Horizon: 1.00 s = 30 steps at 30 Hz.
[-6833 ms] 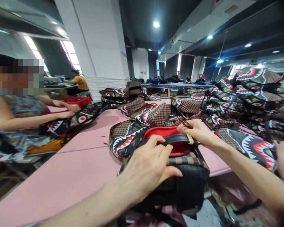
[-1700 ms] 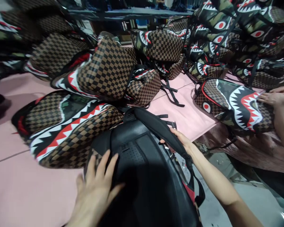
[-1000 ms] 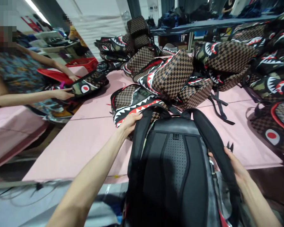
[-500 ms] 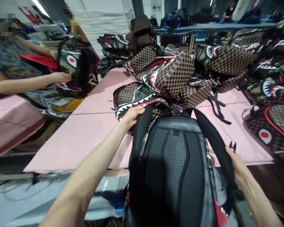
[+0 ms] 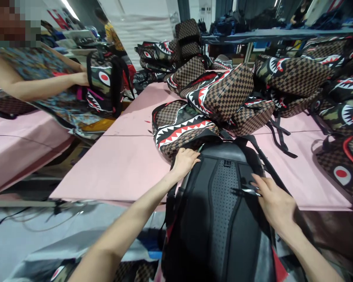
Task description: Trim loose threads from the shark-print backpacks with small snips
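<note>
A black backpack stands upright at the near table edge, its padded back panel facing me. My left hand grips the upper left edge of this backpack, fingers bent over the side near the strap. Over the right part of the back panel, my right hand is closed around small metal snips, whose dark tips point left. Just behind the backpack lies a checkered bag with a shark-mouth print.
Checkered and camouflage bags are heaped on the pink table, with another bag at the right edge. On the left, a person holds a camouflage backpack. More bags lie below the table's near edge.
My left hand has moved from the left strap to the backpack's upper edge. My right hand has left the right strap and come inward over the panel with the snips.
</note>
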Each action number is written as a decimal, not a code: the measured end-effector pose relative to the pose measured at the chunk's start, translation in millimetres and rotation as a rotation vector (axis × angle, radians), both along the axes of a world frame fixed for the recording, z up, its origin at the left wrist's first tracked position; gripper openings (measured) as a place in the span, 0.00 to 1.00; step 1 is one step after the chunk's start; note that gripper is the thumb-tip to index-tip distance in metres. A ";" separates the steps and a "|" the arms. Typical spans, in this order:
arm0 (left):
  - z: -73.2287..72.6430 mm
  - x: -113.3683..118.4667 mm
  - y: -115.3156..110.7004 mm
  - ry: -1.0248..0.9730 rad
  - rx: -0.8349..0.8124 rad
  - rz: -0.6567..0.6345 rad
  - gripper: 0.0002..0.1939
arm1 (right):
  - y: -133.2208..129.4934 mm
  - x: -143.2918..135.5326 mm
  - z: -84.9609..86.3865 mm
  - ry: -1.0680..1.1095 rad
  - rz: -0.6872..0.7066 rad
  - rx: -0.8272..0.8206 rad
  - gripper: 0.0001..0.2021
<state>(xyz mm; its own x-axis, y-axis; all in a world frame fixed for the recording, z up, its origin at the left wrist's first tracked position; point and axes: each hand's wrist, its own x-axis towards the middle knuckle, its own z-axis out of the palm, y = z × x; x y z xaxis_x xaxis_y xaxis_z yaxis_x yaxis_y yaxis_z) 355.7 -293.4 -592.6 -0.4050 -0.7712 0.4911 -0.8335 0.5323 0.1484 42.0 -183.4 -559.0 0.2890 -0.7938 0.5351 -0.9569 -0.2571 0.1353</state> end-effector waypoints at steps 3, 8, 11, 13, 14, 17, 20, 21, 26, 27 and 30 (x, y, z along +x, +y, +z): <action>1.8 -4.4 -1.9 -0.003 -0.030 0.027 0.13 | -42.0 36.6 5.8 -0.101 0.059 0.204 0.18; 7.0 -10.7 -2.6 0.003 -0.059 0.047 0.12 | -103.1 88.2 4.9 -0.172 0.194 0.353 0.18; 8.4 -11.7 -2.8 0.000 -0.063 0.058 0.10 | -121.4 106.6 2.6 -0.096 0.278 0.357 0.11; 7.9 -12.5 -3.3 0.000 -0.063 0.070 0.10 | -128.3 113.7 2.4 -0.082 0.306 0.351 0.10; 7.2 -13.2 -3.7 0.000 -0.062 0.075 0.10 | -130.7 116.4 2.7 -0.079 0.315 0.349 0.09; 4.0 -16.7 -5.4 0.003 -0.050 0.082 0.09 | -136.2 122.4 4.4 -0.053 0.340 0.342 0.08; 5.4 -19.7 -6.7 0.017 -0.020 0.095 0.09 | -140.0 125.5 4.9 -0.044 0.351 0.352 0.06; 8.5 -19.5 -6.3 0.024 -0.007 0.104 0.09 | -140.6 124.8 4.8 -0.058 0.350 0.365 0.06; 38.8 -2.5 11.7 0.003 0.389 -0.087 0.21 | -133.3 100.0 4.8 -0.331 0.345 0.497 0.09; 42.7 2.9 18.7 0.005 0.546 -0.153 0.23 | -129.0 92.3 5.3 -0.410 0.361 0.520 0.10; 36.7 14.5 42.6 0.066 0.726 -0.232 0.16 | -110.0 74.0 6.9 -0.582 0.373 0.585 0.12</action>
